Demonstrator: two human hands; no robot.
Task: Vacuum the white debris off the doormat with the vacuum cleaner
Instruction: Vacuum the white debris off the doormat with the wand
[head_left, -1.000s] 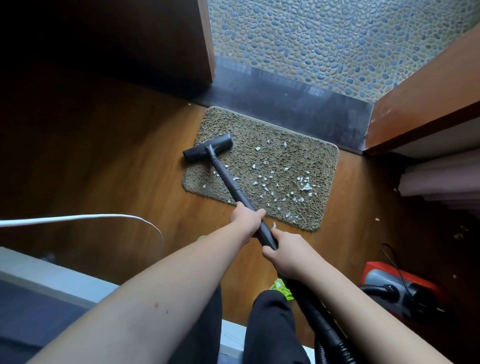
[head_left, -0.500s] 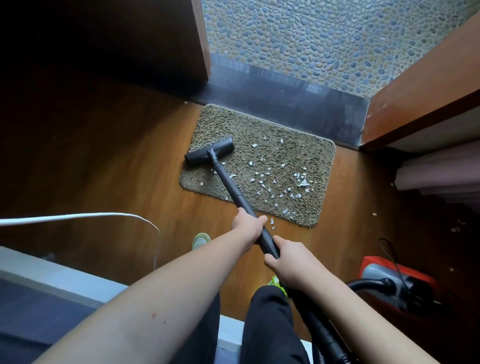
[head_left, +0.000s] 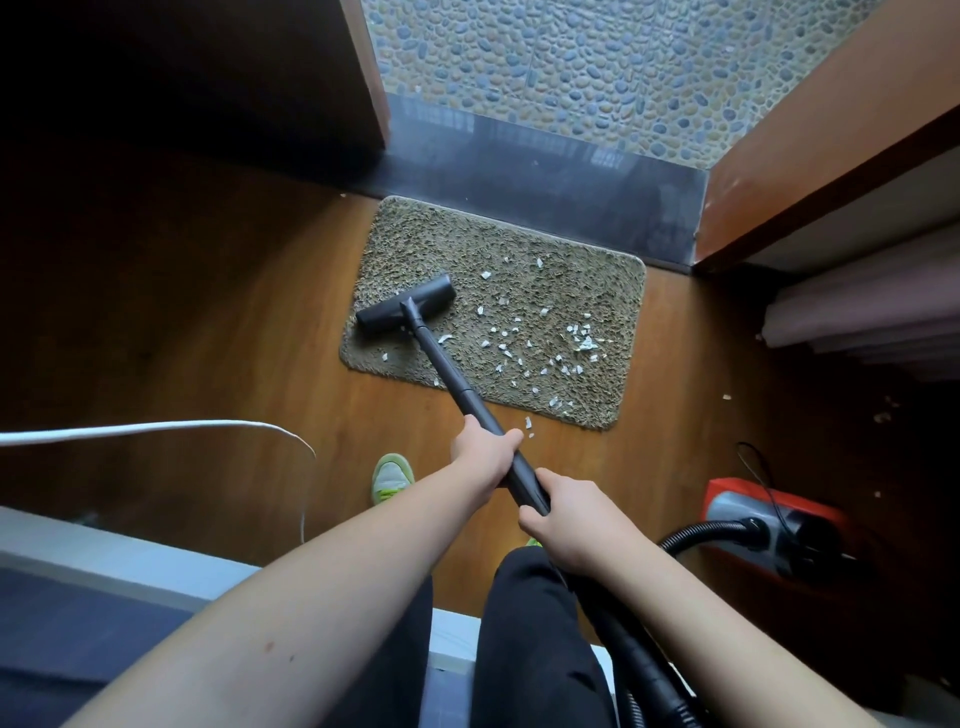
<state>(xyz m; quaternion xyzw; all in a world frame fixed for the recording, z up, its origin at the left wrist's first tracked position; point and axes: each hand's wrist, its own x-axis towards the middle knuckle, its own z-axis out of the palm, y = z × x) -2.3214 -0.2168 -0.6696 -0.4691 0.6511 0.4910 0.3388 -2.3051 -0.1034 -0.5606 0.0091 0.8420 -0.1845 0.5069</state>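
Seen from above, a person's two hands grip the black wand (head_left: 470, 400) of a vacuum cleaner. The left hand (head_left: 483, 453) is wrapped around the wand higher up, the right hand (head_left: 571, 519) curled around it just behind, nearer the body. The wand slopes down to a black floor nozzle (head_left: 405, 310), which rests on the left part of a brown shaggy doormat (head_left: 519, 249). White debris (head_left: 540, 343) — small torn scraps — lies scattered over the mat's middle and right side, with a few bits on the wooden floor (head_left: 249, 322) beside it. A black hose (head_left: 696, 532) leads to the red vacuum body (head_left: 769, 514) at right. A green shoe (head_left: 392, 475) shows below the mat — near the left hand.
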